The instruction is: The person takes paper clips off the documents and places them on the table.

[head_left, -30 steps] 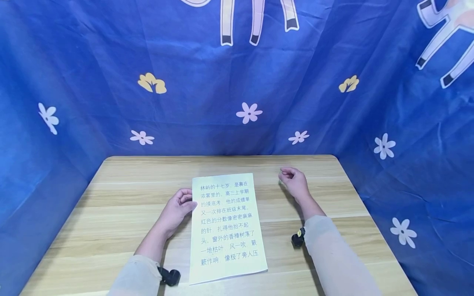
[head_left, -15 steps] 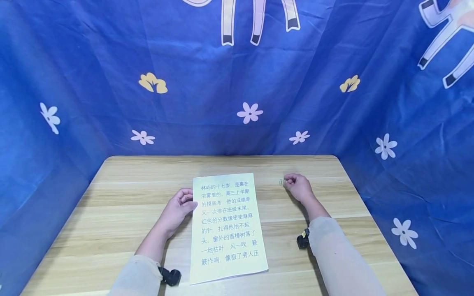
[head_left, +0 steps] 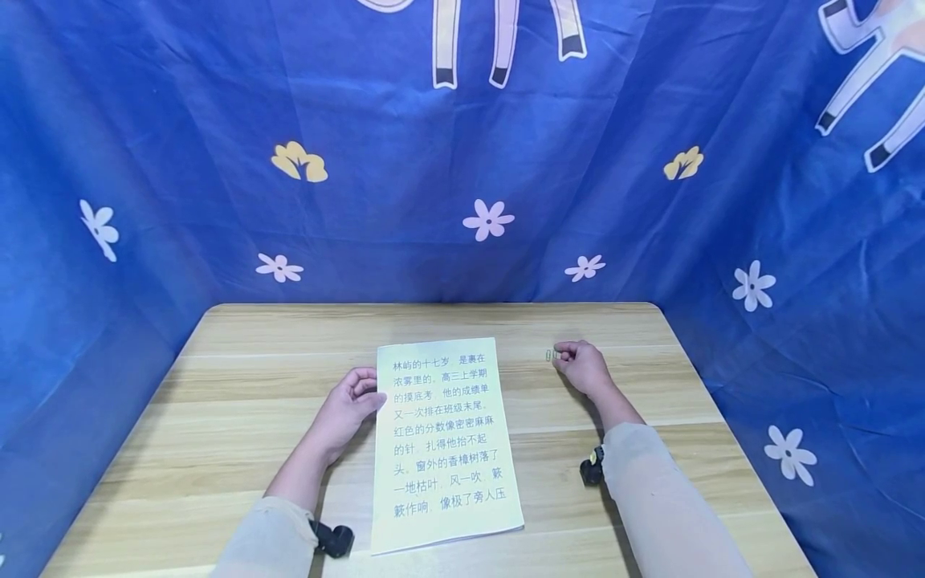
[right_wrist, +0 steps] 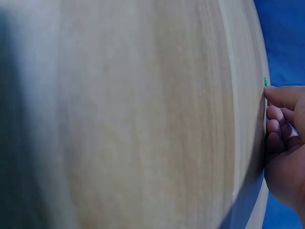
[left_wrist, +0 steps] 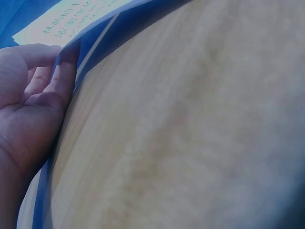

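Observation:
A pale yellow booklet [head_left: 441, 441] printed with Chinese characters lies on the wooden table. At its left edge, my left hand [head_left: 354, 401] grips the paper, thumb on top and fingers by the edge. In the left wrist view, the left hand [left_wrist: 35, 90] holds the paper's edge slightly lifted. Right of the booklet, a small green paper clip [head_left: 548, 356] rests on the table. Just beside it, my right hand [head_left: 584, 369] has thumb and fingertip at a second paper clip [head_left: 555, 354], seemingly pinching it. Green also shows at the fingertip in the right wrist view, as a paper clip [right_wrist: 265, 82].
The wooden table [head_left: 253, 385] has rounded far corners. A blue curtain [head_left: 405, 160] with flowers and animal figures stands behind it and along both sides. Black wrist cameras are strapped to the left wrist [head_left: 334, 541] and the right wrist [head_left: 591, 470].
My right hand has shifted slightly right and nearer, leaving one paper clip visible on the table beside the one at its fingertips. The left hand and booklet stay nearly still.

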The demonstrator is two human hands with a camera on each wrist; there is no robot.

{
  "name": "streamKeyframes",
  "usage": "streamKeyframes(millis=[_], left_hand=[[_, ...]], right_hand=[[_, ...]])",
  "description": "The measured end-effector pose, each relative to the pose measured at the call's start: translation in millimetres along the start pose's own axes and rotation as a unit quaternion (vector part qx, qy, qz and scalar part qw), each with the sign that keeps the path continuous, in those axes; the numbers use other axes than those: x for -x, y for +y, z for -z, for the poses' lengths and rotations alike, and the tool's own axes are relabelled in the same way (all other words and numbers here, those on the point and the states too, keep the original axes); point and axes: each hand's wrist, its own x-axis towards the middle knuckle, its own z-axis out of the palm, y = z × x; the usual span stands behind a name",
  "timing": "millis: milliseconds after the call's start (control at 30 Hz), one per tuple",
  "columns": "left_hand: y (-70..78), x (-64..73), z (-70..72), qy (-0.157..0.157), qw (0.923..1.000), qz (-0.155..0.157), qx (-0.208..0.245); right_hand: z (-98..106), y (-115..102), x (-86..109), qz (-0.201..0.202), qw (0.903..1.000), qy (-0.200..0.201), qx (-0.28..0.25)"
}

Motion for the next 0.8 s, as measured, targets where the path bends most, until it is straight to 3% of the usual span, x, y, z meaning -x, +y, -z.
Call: streamKeyframes(millis=[267,433,667,800], left_hand=[[0.1,0.0,-1.4,0.001,1.0,-0.001,-0.001],[-0.8,-0.8,-2.5,0.003,1.0,-0.003,0.0],[0.0,-1.2,-4.4,0.008,1.0,0.0,0.004],[5.8,-2.5,-8.5,0.029,0.999,0.003,-0.035]], right_hand=[[2.8,1.2,1.8,0.027,0.9989,0.012,0.036],[5.1,3.1,2.5,0.027,0.9992,0.014,0.025],[9.0,0.4,6.7,0.006,0.9974,0.045,-0.056],[12.3,-14.4,15.3,0.009,0.989,0.072,-0.129]])
